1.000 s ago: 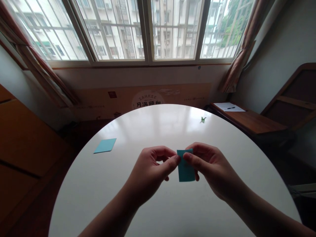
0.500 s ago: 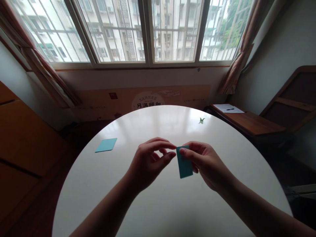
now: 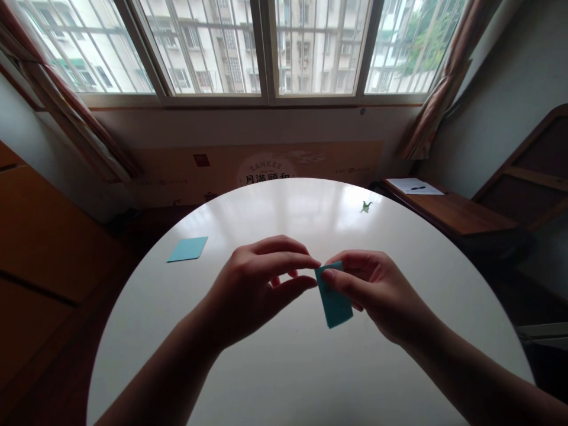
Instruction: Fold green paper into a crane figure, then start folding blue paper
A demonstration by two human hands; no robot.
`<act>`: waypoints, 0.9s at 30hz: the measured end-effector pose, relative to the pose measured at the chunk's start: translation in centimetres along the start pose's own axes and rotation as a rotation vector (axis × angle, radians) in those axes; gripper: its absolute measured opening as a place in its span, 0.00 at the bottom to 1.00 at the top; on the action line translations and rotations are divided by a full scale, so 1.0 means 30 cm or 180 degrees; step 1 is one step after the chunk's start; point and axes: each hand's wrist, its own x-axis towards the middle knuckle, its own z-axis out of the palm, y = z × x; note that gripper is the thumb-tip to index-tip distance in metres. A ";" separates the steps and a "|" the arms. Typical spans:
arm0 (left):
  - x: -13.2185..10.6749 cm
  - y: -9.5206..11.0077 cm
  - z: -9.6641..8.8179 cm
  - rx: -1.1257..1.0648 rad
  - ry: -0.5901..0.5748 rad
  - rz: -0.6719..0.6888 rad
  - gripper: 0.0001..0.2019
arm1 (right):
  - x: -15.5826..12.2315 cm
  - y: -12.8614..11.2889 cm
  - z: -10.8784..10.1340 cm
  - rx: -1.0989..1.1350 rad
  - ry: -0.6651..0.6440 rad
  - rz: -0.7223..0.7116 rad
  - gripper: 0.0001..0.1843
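A folded piece of teal paper (image 3: 336, 305), narrow and upright, is held above the table. My right hand (image 3: 377, 287) grips it at the upper right, thumb on the near face and the other fingers behind. At the paper's upper left edge is my left hand (image 3: 261, 284), its index fingertip at the corner and its thumb tip just below. A gap shows between that finger and thumb. To the left, a flat square of light blue paper (image 3: 188, 249) lies on the white round table (image 3: 266, 378). A small green folded paper figure (image 3: 365, 206) stands near the far right edge.
Beyond the table's right edge is a brown wooden stand (image 3: 470, 212) bearing a white sheet (image 3: 406, 185) with a pen (image 3: 418, 188). A barred window (image 3: 213, 53) and curtains (image 3: 437, 112) are behind. An orange-brown cabinet (image 3: 39, 236) stands at the left.
The view has tipped slightly downward. My left hand has turned flatter and reached up to the teal paper's edge. The paper has tilted a little in my right hand's grip.
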 end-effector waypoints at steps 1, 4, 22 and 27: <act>0.000 -0.001 0.001 -0.0007 -0.0012 0.0007 0.08 | 0.001 0.000 0.002 -0.0016 -0.0003 -0.0003 0.09; 0.002 -0.001 0.007 -0.0079 0.0062 -0.0135 0.07 | 0.002 0.003 0.008 -0.0088 0.0025 -0.0057 0.08; 0.000 0.002 0.020 -0.0377 0.0013 -0.0716 0.04 | 0.008 0.017 0.003 -0.0064 0.0137 -0.0047 0.09; -0.007 0.007 0.000 0.0207 0.0115 -0.0222 0.04 | 0.010 0.023 -0.001 -0.0047 0.0120 0.0030 0.10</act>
